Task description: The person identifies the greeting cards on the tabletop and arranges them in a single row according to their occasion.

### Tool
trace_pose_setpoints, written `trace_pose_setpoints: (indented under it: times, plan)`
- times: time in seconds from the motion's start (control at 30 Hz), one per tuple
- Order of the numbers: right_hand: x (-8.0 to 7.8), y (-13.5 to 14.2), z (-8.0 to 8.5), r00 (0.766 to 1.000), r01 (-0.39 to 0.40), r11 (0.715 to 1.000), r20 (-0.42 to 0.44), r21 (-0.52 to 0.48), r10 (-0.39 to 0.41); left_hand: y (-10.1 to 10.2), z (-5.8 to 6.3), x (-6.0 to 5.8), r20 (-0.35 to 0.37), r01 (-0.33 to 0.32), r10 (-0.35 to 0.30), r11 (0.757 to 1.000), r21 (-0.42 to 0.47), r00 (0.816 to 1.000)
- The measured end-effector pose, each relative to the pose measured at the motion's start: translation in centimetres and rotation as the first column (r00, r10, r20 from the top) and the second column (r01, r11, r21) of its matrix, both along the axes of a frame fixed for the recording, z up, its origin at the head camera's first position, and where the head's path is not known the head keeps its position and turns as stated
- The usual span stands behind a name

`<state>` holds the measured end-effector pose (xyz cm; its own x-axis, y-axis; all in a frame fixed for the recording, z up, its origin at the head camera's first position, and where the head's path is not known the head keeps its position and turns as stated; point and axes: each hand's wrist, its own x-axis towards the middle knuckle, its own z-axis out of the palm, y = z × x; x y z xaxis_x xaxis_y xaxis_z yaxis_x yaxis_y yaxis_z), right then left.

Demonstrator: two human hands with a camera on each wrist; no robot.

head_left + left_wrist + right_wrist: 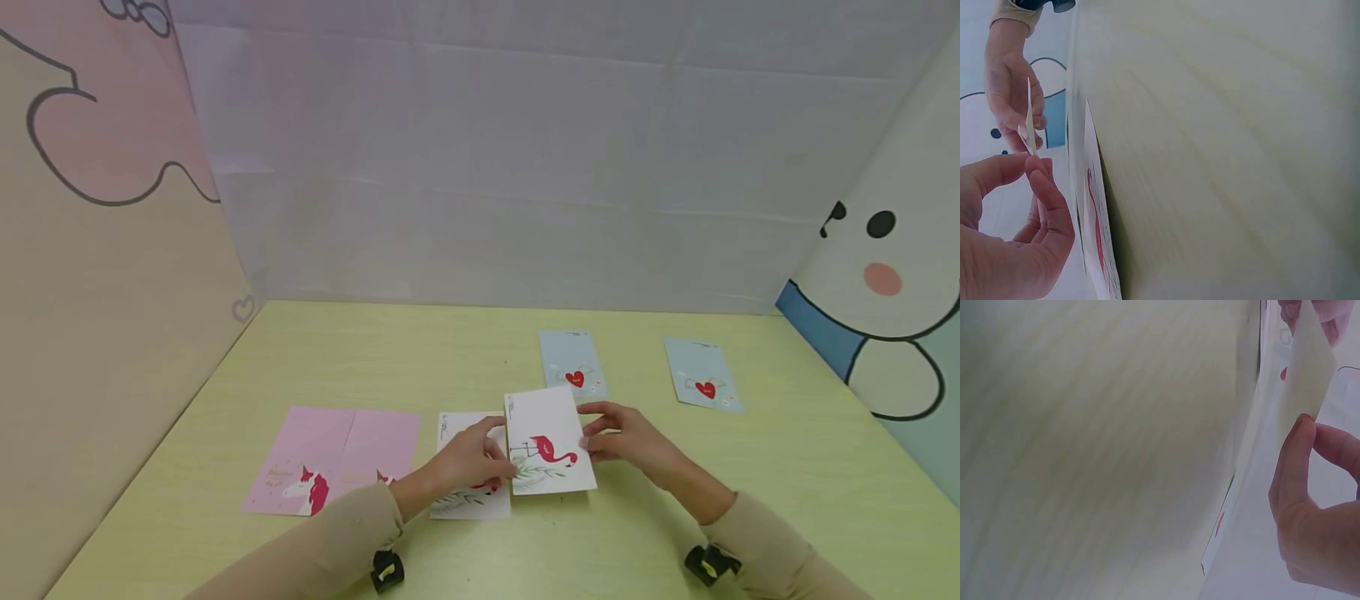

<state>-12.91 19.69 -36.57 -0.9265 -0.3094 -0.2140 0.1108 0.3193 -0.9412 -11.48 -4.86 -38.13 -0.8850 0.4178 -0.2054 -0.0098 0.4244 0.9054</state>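
Both hands hold a white flamingo card (546, 425) up off the table, its printed side showing in the head view. The left hand (468, 457) pinches its left edge between thumb and fingers. At the opposite edge, the right hand (628, 440) pinches it with thumb and fingertips. A second white flamingo card (465, 504) lies on the table under the left hand, which covers part of it. In the left wrist view the held card (1030, 119) appears edge-on; the right wrist view shows its plain back (1307, 369).
Two pink unicorn cards (322, 442) lie side by side at the left, one partly behind the left forearm. Farther back are two light blue heart cards, one (570, 354) partly overlapped by the held card, the other (701, 371) to the right. Walls enclose the table (375, 350).
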Motion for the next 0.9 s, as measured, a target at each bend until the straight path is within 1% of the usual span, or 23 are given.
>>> trace_pose_setpoints:
  times: [0.23, 0.33, 0.47, 0.7, 0.9]
  plan:
    - [0.3, -0.2, -0.4, 0.999, 0.014, 0.998, 0.036, 0.059, -0.016, 0.1, -0.1, 0.1, 0.017, 0.013, -0.012, 0.998, -0.055, 1.000]
    - [0.3, -0.3, -0.7, 0.999, 0.017, 0.994, 0.039, 0.109, -0.021, 0.1, -0.2, 0.1, 0.023, 0.016, -0.015, 0.997, -0.074, 1.000]
    - [0.3, -0.3, -1.1, 0.999, 0.017, 0.989, 0.032, 0.150, -0.023, 0.1, -0.3, 0.2, 0.009, 0.029, -0.028, 0.994, -0.101, 1.000]
    - [0.3, -0.5, -1.2, 0.999, 0.020, 0.985, 0.033, 0.173, -0.026, 0.0, -0.4, 0.2, -0.009, 0.044, -0.046, 0.990, -0.134, 0.999]
    - [0.4, -0.6, -1.4, 0.999, 0.029, 0.982, 0.035, 0.187, -0.036, -0.1, -0.2, 0.4, 0.004, 0.047, -0.047, 0.992, -0.118, 0.999]
